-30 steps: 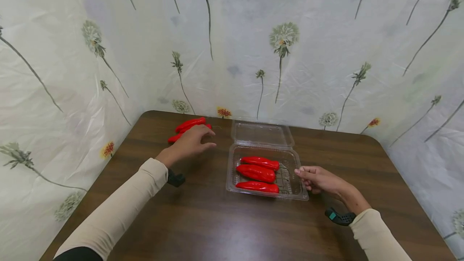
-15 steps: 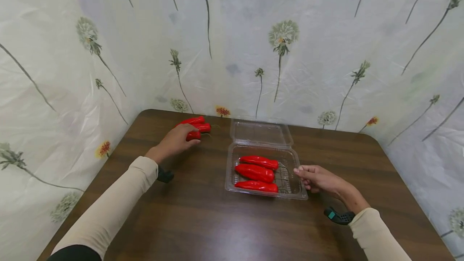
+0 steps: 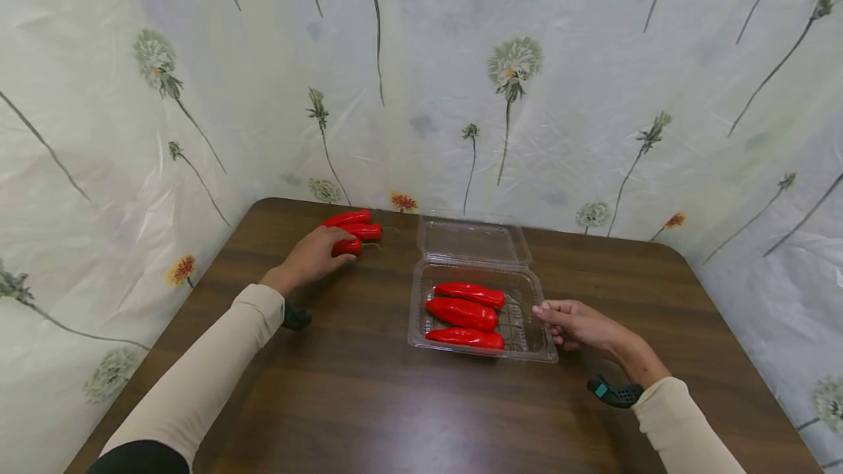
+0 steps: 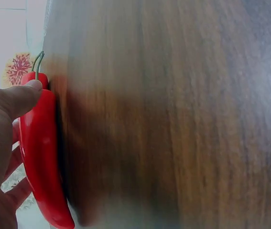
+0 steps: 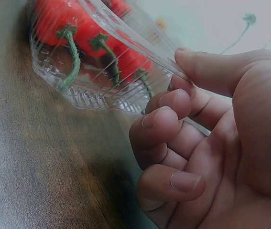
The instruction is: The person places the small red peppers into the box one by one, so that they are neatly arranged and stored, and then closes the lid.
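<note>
At the back left of the table, my left hand (image 3: 308, 257) curls round the nearest red chili pepper (image 3: 347, 247). In the left wrist view its thumb lies by the stem end of that pepper (image 4: 40, 152), with the fingers on the far side. Two more red chili peppers (image 3: 364, 231) lie just behind it. A clear plastic clamshell box (image 3: 415, 313) stands mid-table, holding three red peppers (image 3: 462, 313) side by side, stems to the right. My right hand (image 3: 579, 324) pinches the box's right rim between thumb and index finger; its other fingers are curled underneath.
The box's clear lid (image 3: 471, 240) lies folded back, towards the wall. Dandelion-patterned sheeting (image 3: 421, 93) covers the wall behind the dark wooden table (image 3: 369, 401) and the left side.
My left hand has moved left and slightly down from above the pepper group to the nearest pepper, closing round it. My right hand stays on the box rim.
</note>
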A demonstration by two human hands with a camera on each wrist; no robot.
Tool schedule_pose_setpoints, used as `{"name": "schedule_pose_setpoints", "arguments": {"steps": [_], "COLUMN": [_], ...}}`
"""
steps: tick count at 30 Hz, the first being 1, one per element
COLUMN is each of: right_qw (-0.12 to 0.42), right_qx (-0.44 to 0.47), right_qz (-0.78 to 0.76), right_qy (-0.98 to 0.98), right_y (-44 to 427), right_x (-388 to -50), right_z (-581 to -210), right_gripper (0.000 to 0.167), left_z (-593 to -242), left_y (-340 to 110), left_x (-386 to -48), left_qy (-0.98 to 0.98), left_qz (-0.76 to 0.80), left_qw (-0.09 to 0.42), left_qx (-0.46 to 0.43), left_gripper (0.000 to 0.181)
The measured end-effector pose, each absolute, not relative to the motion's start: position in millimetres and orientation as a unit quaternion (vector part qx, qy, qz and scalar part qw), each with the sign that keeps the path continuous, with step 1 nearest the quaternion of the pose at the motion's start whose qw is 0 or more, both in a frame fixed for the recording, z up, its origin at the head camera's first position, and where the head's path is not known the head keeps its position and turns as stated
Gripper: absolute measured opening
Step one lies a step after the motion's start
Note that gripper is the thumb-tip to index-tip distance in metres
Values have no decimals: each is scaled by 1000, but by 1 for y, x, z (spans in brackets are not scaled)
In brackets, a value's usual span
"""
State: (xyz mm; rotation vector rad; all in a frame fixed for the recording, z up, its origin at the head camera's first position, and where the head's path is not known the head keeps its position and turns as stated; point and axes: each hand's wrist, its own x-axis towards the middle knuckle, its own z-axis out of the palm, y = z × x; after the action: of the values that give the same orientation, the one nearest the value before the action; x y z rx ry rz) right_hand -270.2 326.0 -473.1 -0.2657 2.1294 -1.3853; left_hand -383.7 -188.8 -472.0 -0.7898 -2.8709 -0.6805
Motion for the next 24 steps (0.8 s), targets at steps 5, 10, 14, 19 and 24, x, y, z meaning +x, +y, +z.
{"name": "schedule_pose_setpoints", "arguments": {"steps": [5,10,14,19,24], "right_qw": [292,296,300,302,301], "right_qx": [-105,-107,-106,-109,-112], "right_qz": [-518,-517,-517,-519,-518], "right_qy": [797,796,794,792,793], "right_y": [327,328,329,331,332], "right_x": [-271,-272,-273,-274,-275], "right_z": [-473,-471,-470,-471,-472], "right_gripper": [41,41,42,42,42], "left_z": [-478,-487,-491,-492,-492], "left_y": [-192,-196,-197,-196,-197], "left_x": [-384,-384,-382,-379,-377], "left_qy": [-942,-939,-934,-933,-932], "left_qz": [-222,-233,-256,-271,-271], "left_qw": [31,34,42,40,43], "left_qx": [-251,-251,-246,-235,-239], "left_gripper": [54,57,54,51,51]}}
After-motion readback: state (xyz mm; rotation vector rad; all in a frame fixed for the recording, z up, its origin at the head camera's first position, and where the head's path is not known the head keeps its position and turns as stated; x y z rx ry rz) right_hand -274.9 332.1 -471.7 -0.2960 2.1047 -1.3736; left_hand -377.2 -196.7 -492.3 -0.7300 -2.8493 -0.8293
